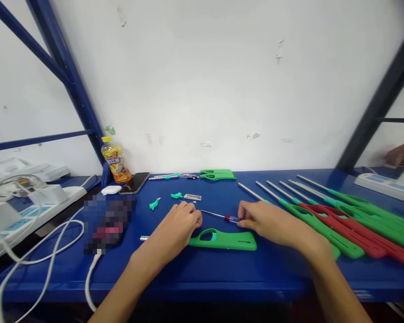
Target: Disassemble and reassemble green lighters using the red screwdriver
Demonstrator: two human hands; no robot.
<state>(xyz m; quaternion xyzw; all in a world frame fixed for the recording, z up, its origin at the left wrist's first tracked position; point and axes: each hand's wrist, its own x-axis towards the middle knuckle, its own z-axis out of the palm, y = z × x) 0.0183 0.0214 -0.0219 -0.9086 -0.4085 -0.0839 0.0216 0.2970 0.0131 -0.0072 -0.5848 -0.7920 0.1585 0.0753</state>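
i judge this the handling of the screwdriver [226,218]: my right hand [261,217] curls at its handle, beyond the green lighter [235,241], grip unclear. my left hand [181,220] bends over the lighter's front, any hold hidden. lifting would call for a secure pinch.

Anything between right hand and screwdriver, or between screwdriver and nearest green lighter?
Nothing visible between the right hand and the screwdriver; fingertips are at its handle end, contact unclear. Nothing visible between screwdriver and green lighter handle either. The left hand is close to the screwdriver's tip and hides part of the lighter's shaft.
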